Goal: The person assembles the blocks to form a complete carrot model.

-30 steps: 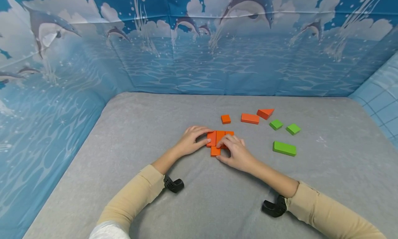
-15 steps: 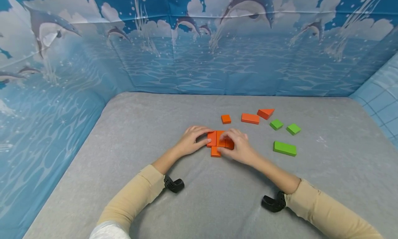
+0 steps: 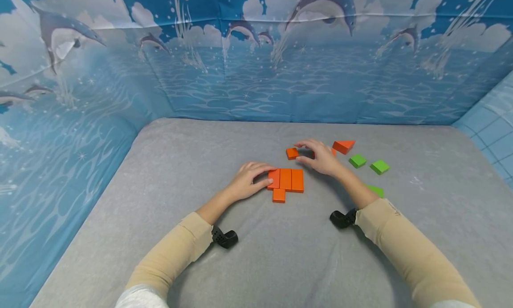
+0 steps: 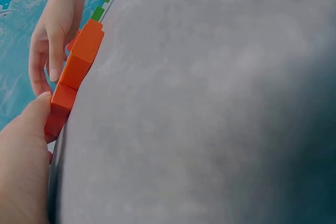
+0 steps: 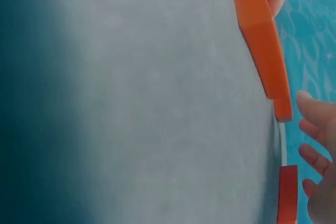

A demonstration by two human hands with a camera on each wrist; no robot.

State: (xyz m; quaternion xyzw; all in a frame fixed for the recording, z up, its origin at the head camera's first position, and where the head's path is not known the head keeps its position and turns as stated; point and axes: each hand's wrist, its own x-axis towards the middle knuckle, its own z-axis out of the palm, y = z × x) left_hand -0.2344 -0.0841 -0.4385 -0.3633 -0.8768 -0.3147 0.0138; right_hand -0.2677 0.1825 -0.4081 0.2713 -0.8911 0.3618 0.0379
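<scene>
Several flat orange blocks [image 3: 285,180] lie edge to edge, with a small orange block [image 3: 278,196] touching their near side. My left hand [image 3: 249,181] holds the leftmost orange block [image 3: 274,178], index fingertip at its far edge and thumb on its left part. In the left wrist view that thumb [image 4: 39,109] bears on the block's side. Behind the group sits a loose small orange square block [image 3: 292,153]. My right hand [image 3: 322,158] is just to its right, thumb and index finger apart, holding nothing. It mostly covers a rectangular orange block [image 3: 334,151].
An orange triangular block [image 3: 343,147] lies at the back right. Two green square blocks [image 3: 357,160] are beside it, and a longer green block [image 3: 376,191] is partly behind my right forearm. A grey cloth [image 3: 192,165] covers the surface, with a blue dolphin-print curtain [image 3: 256,85] around it.
My right hand has left the joined orange blocks and moved back and right to the loose small square block. My left hand has stayed in place, and the joined blocks lie the same.
</scene>
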